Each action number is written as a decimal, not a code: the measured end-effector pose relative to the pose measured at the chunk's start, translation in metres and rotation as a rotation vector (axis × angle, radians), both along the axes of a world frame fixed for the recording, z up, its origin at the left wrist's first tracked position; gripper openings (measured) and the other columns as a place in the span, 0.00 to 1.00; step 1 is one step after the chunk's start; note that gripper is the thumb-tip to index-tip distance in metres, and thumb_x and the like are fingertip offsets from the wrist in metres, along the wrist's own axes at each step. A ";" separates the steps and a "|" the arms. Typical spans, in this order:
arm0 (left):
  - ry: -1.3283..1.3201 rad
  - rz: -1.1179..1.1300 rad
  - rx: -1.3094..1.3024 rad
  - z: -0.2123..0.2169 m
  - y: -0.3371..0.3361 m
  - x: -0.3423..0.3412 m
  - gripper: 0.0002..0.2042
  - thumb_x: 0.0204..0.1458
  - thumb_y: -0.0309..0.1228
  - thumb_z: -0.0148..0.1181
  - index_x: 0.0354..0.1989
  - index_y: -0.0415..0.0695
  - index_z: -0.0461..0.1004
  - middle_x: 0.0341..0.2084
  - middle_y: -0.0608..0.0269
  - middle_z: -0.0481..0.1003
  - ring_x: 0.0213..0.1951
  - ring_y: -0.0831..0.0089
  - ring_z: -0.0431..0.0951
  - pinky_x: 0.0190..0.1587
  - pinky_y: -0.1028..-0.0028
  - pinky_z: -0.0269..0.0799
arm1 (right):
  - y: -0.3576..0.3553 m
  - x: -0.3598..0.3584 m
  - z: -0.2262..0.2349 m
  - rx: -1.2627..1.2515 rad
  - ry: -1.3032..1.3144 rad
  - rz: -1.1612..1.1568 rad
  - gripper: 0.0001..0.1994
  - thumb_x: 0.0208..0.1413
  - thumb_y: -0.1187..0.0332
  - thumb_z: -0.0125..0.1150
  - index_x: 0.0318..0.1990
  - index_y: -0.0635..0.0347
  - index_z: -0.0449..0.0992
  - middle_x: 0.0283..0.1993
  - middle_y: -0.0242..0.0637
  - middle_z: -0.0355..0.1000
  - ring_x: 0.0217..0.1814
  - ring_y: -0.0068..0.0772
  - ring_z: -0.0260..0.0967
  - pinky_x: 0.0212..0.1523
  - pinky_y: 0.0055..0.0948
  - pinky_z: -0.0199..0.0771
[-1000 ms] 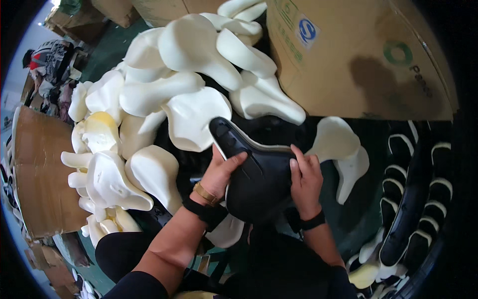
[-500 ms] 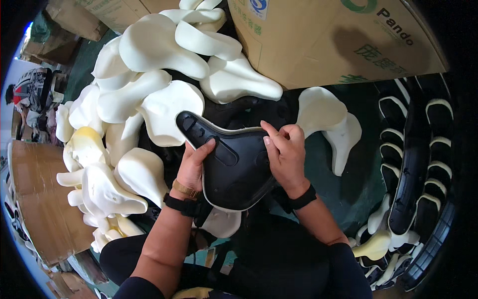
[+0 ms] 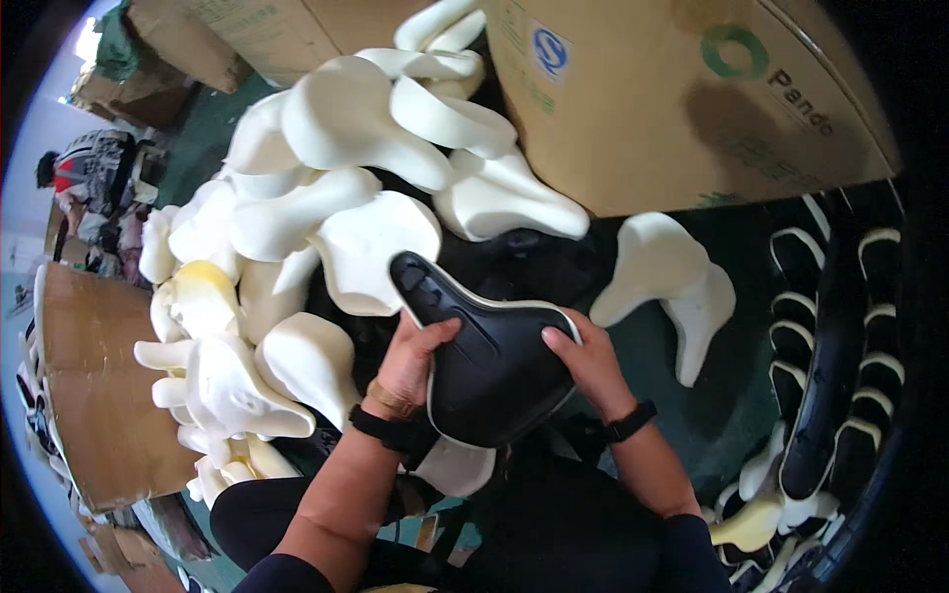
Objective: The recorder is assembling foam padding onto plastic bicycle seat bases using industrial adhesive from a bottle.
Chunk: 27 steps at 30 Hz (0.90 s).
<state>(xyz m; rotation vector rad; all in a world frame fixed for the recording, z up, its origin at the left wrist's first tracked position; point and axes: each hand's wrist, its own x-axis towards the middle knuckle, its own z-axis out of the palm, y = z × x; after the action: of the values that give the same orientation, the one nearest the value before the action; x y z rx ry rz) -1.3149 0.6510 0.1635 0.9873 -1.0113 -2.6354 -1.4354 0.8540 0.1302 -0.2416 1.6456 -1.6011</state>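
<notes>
Both grips are closed on one thing, a black saddle-shaped shell (image 3: pixel 499 381) edged with a thin white rim, held out in front of the person's body. The left grip (image 3: pixel 405 356) takes it along its left edge near the narrow end, thumb pressed flat on the black face beside a long groove. The right grip (image 3: pixel 591 364) pinches the upper right edge, thumb on the face and fingers mostly hidden behind. The shell's narrow end points up and to the left; its wide end hangs toward the lap.

Both wrists wear black bands (the left one also has a gold-coloured bracelet (image 3: pixel 390 399)). A white piece (image 3: pixel 457 466) shows just below the shell, partly covered. Beyond the narrow end spreads a heap of white saddle-shaped foam pieces (image 3: pixel 341 114), overlapping at many angles, one of them tinged yellow. To the right, two more white pieces (image 3: pixel 652 265) lie touching over the dark green floor (image 3: pixel 736 410).

Farther out, a large cardboard box (image 3: pixel 618 124) stands at the upper right, a brown carton (image 3: pixel 109 385) at the left, and rows of black shells with pale rims (image 3: pixel 882 368) line the right side. A co-worker (image 3: pixel 69 188) bends over in the far upper left.
</notes>
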 end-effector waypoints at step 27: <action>-0.349 -0.873 -0.666 -0.060 0.029 0.031 0.21 0.58 0.32 0.60 0.57 0.38 0.67 0.46 0.56 0.76 0.48 0.70 0.76 0.51 0.71 0.72 | 0.269 -0.061 0.019 1.084 0.394 0.111 0.34 0.47 0.55 0.70 0.62 0.56 0.67 0.53 0.51 0.73 0.55 0.48 0.72 0.55 0.40 0.72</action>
<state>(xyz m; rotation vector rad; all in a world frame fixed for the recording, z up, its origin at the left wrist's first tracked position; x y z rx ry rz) -1.2838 0.6802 0.1035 0.9729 -2.6692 -2.2907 -1.4959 1.1229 0.1491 -0.0666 2.4974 -0.4189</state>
